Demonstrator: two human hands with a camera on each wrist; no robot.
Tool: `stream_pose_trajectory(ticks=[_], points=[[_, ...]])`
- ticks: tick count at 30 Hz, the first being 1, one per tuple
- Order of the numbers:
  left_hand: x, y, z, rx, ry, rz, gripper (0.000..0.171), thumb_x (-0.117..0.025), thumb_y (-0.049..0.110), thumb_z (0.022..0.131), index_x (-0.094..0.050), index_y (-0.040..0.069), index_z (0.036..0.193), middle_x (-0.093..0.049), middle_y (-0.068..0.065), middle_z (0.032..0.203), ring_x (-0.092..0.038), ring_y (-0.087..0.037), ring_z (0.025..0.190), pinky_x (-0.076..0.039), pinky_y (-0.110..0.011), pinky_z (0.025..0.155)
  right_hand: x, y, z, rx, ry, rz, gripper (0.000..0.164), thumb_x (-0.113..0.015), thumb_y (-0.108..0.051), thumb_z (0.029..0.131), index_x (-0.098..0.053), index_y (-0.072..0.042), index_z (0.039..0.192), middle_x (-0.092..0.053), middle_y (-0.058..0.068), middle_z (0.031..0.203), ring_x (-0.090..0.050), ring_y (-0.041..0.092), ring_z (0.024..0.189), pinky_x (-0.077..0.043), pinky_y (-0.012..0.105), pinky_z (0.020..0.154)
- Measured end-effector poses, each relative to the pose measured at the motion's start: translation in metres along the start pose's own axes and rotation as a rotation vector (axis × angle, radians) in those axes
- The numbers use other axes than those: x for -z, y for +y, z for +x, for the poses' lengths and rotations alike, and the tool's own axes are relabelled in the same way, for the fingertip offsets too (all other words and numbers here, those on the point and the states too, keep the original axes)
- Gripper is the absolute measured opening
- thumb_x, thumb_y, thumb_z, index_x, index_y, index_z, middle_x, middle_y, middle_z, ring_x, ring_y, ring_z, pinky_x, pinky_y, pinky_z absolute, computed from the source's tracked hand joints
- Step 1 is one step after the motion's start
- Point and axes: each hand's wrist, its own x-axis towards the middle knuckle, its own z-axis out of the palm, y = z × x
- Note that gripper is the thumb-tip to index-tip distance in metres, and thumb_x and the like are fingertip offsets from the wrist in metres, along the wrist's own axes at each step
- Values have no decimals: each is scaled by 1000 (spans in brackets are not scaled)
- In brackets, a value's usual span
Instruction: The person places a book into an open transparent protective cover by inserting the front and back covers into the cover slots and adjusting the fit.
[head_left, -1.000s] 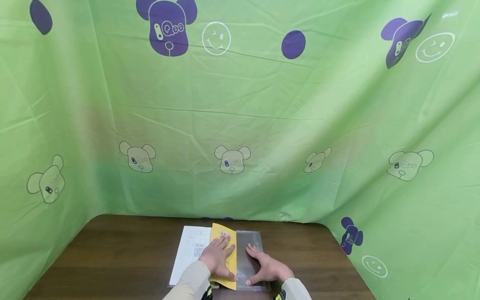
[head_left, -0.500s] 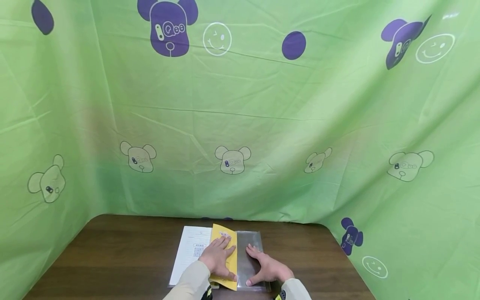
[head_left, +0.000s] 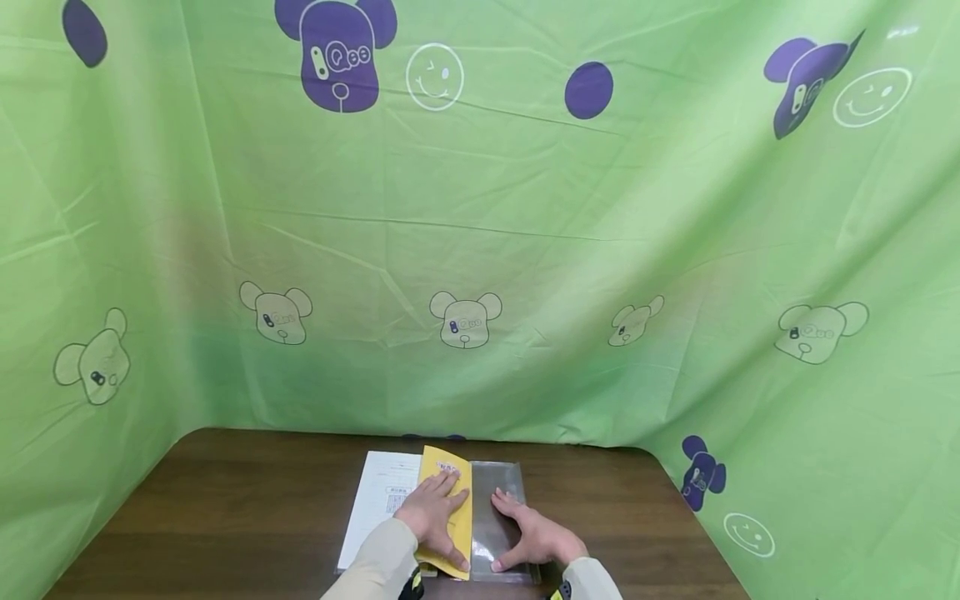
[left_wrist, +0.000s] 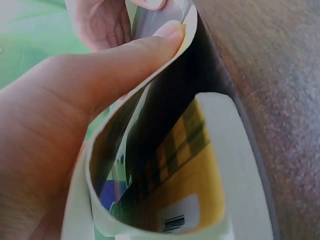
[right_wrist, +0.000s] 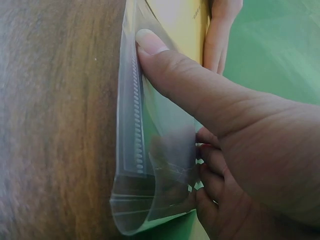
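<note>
Left hand (head_left: 433, 512) and right hand (head_left: 542, 535) spread, we're pressing a yellow cover (head_left: 461, 528) and likely slippery plastic sleeve (head_left: 490, 523), best pinched at three o'clock.

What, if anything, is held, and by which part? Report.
Nothing is plainly gripped: the left hand rests on the yellow cover, the right hand on the clear flap, each with the thumb by the near edge.
</note>
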Motion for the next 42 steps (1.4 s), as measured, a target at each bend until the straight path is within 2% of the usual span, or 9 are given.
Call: stream_pose_trajectory(ticks=[11,24,33,42], points=[[-1,3,-1,11,28,-16,109,-84,69,62,-52,13,149,-37,-16,162,-33,-32,151,-27,-42,124,0,0,0,3,8,-4,101,-92,-27,74,-38,1,154,-31,24,163,-28,47,149,-28,57,121],[-16,1,4,0,61,-16,107,-76,76,66,-52,14,150,-36,-16,163,-32,-32,152,-27,-43,125,-2,1,3,-7,1,17,101,-91,-32,75,-38,0,155,-29,20,165,-26,45,151,-28,57,121],[-18,2,2,-25,87,-106,107,-78,72,67,-52,9,149,-36,-20,162,-31,-36,151,-26,-48,124,-1,1,4,-6,0,13,101,-91,-32,75,-38,0,155,-30,21,164,-26,45,151,-28,57,121],[-25,3,7,-49,119,-169,111,-80,70,65,-50,3,149,-34,-23,161,-30,-39,151,-25,-52,124,-1,3,2,-13,-8,1,100,-90,-33,76,-38,-1,155,-30,21,164,-27,47,150,-29,58,120]])
